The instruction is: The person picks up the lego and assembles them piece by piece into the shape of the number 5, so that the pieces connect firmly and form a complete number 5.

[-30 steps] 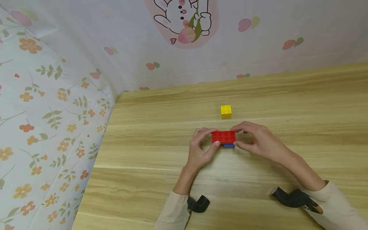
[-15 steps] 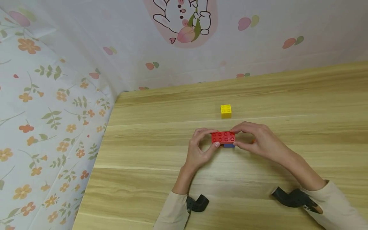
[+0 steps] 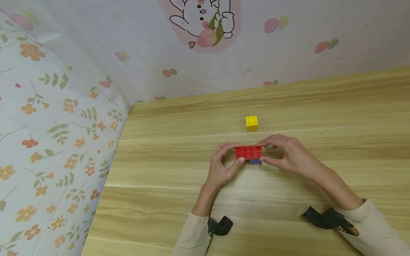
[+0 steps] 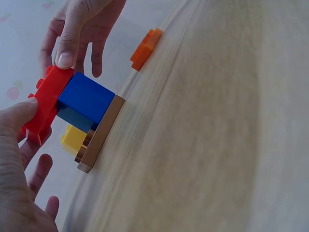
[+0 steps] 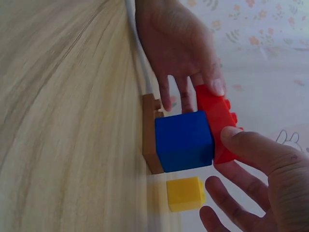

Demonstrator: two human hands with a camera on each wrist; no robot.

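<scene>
A red eight-stud brick (image 3: 248, 152) lies across the top of a blue brick (image 5: 183, 141), overhanging it toward the left. The blue brick stands on one end of a flat brown brick (image 5: 150, 135), whose bare studs show at the other end. My left hand (image 3: 223, 167) pinches the red brick's left end between thumb and fingers. At its right end, my right hand (image 3: 291, 156) holds the same brick with thumb and index finger. From above, the red brick hides most of the stack.
Behind the stack, a yellow four-stud brick (image 3: 251, 123) sits on the wooden table (image 3: 153, 206). An orange brick (image 4: 145, 50) lies on the table to the right of the stack, mostly hidden by my right hand in the head view. A patterned cloth (image 3: 141, 42) hangs behind the table.
</scene>
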